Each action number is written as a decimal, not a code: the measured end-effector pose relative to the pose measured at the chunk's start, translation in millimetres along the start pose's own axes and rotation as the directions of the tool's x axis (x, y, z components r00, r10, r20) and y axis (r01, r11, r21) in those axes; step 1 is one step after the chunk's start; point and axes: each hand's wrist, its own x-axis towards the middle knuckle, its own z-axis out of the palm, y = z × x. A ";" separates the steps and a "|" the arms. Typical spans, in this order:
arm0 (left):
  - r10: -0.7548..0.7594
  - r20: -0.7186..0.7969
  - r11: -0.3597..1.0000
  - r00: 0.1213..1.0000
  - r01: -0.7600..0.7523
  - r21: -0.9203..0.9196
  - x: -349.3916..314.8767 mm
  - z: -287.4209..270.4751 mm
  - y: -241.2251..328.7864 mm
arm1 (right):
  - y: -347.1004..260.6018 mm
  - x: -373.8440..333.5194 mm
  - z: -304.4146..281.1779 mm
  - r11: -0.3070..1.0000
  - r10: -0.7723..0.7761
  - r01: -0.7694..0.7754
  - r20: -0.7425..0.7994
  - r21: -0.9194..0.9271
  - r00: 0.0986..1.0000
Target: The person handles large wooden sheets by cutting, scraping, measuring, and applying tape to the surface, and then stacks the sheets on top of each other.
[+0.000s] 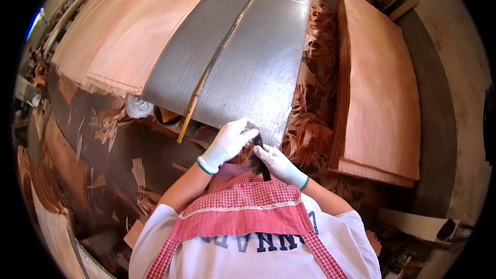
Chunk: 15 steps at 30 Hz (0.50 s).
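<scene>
Both of my hands wear white gloves with green-edged cuffs and meet in front of my red checked apron (243, 217). Between them is a narrow black strip-like object (265, 171), its kind unclear, with a dark, blurry clump (254, 163) beside it. My left hand (232, 138) is closed, fingertips at the object's upper end. Lower down, my right hand (280, 166) pinches the same object from the right. Just beyond my hands lies the near edge of a smooth grey tabletop (248, 82), with a long thin wooden stick (214, 57) lying along it.
Stacked thin wood veneer sheets (134, 26) lie on the left of the tabletop. Another veneer stack (382, 88) stands to the right. Shredded veneer scraps (310, 124) fill the gap between. More scraps and a broken sheet (64, 150) litter the left floor. A clear plastic item (138, 107) sits under the table edge.
</scene>
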 end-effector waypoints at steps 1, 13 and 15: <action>0.015 -0.072 1.000 0.997 -0.016 -0.012 0.2 -8.6 -1.3 | -7.1 1.0 1.6 1.000 -0.008 0.007 -0.015 -0.007 1.000; -0.371 -0.658 0.389 0.655 0.753 0.530 -37.6 -147.4 -156.8 | -154.9 -21.0 114.8 0.820 -0.559 0.407 0.413 0.402 0.719; -0.426 -0.465 0.634 0.776 0.623 0.459 -23.7 -162.4 -161.0 | -172.7 -21.1 153.9 0.727 -0.687 0.482 0.498 0.489 0.530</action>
